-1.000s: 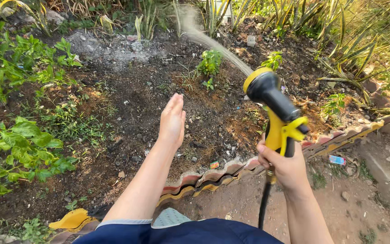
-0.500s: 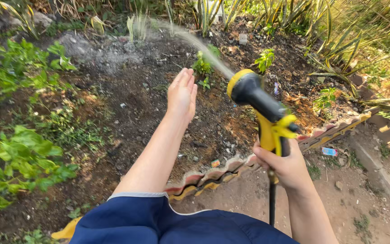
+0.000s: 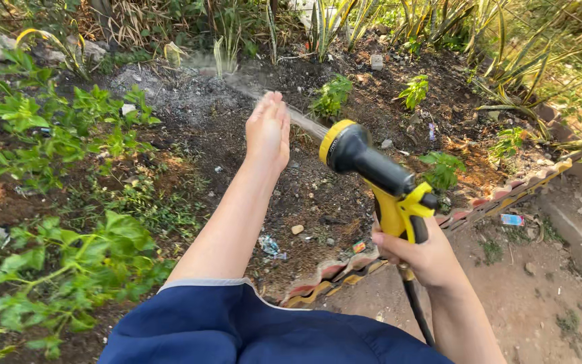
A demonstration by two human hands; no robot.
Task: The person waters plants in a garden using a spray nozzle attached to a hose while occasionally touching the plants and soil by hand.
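Observation:
My right hand [image 3: 426, 256] grips the yellow handle of a black and yellow hose spray nozzle [image 3: 372, 168], which points up and to the left. A jet of water [image 3: 264, 94] leaves its round head and reaches the dark soil [image 3: 197, 121] at the back of the bed. My left hand [image 3: 268, 131] is stretched out flat, fingers together, just left of the nozzle head and beside the jet, holding nothing. A black hose [image 3: 415, 310] hangs down from the handle. My blue sleeve [image 3: 237, 330] fills the lower middle.
Leafy green plants [image 3: 69, 135] crowd the left side, and small seedlings [image 3: 331, 94] grow at the back. A scalloped tile edging [image 3: 506, 195] separates the bed from a dirt path [image 3: 533, 296] on the right. Long-leaved plants [image 3: 520, 61] line the far right.
The nozzle has swung to the left and the jet now lands further left on the soil. My left hand has reached further forward, closer to the jet.

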